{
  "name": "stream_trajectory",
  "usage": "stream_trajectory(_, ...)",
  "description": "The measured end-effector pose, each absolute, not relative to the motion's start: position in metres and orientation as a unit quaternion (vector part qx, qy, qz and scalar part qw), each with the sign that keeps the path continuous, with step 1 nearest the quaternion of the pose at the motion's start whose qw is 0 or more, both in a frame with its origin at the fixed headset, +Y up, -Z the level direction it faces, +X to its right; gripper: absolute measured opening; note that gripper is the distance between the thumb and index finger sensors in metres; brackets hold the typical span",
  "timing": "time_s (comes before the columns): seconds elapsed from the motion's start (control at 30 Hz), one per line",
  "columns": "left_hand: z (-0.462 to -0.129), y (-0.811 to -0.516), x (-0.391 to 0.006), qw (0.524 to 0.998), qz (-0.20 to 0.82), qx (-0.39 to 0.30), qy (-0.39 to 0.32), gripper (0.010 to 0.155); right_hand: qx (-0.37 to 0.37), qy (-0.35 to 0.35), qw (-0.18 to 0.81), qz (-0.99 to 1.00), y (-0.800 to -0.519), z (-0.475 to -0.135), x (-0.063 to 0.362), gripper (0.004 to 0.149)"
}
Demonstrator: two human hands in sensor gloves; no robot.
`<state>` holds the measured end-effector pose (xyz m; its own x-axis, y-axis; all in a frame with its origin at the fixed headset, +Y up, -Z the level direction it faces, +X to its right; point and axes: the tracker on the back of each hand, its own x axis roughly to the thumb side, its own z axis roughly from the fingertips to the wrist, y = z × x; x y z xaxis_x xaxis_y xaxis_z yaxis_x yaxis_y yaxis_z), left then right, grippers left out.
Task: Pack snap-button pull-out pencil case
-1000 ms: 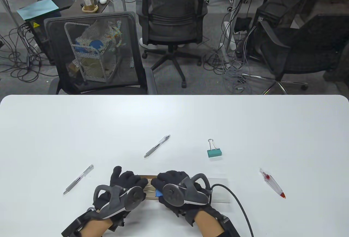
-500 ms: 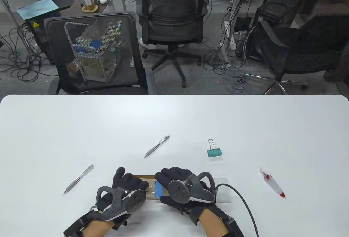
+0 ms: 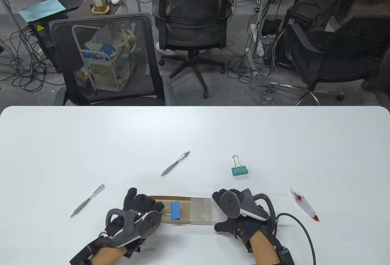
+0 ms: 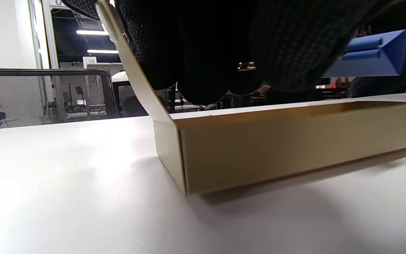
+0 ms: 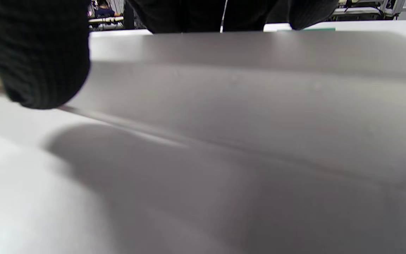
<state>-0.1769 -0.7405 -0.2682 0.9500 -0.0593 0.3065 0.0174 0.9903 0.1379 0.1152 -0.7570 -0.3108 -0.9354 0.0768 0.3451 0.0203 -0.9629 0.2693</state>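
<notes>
The pencil case lies near the table's front edge. Its brown drawer (image 3: 184,199) sticks out to the left of the translucent sleeve (image 3: 202,211). A blue binder clip (image 3: 175,210) lies in the drawer. My left hand (image 3: 138,205) holds the drawer's left end, fingers over its raised end flap (image 4: 132,70). The drawer's side wall (image 4: 294,141) and the clip (image 4: 368,56) show in the left wrist view. My right hand (image 3: 231,213) grips the sleeve's right end, thumb (image 5: 37,53) on the near side of the sleeve (image 5: 252,106).
Two grey pens lie on the table, one behind the case (image 3: 175,163) and one to its left (image 3: 87,200). A green binder clip (image 3: 239,170) sits at the back right. A clear red-tipped pen (image 3: 304,205) lies right of my right hand. A black cable (image 3: 301,228) trails from my right wrist.
My right hand has slid right from the middle of the case to the sleeve's right end, uncovering the blue clip, the drawer and the sleeve's left part. My left hand has stayed put.
</notes>
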Motion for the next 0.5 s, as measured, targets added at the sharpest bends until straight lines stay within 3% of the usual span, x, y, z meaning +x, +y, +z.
stream_trajectory(0.33,-0.279,-0.74,-0.159,0.986,-0.082,0.057,-0.131,0.052,0.173,0.125,0.017,0.977,-0.762,-0.311,0.116,0.091)
stream_trajectory(0.5,-0.296,-0.751,-0.134,0.985,-0.125,0.0,-0.123,0.051,0.172,0.121,0.019,0.977,-0.762,-0.31,0.117,0.091)
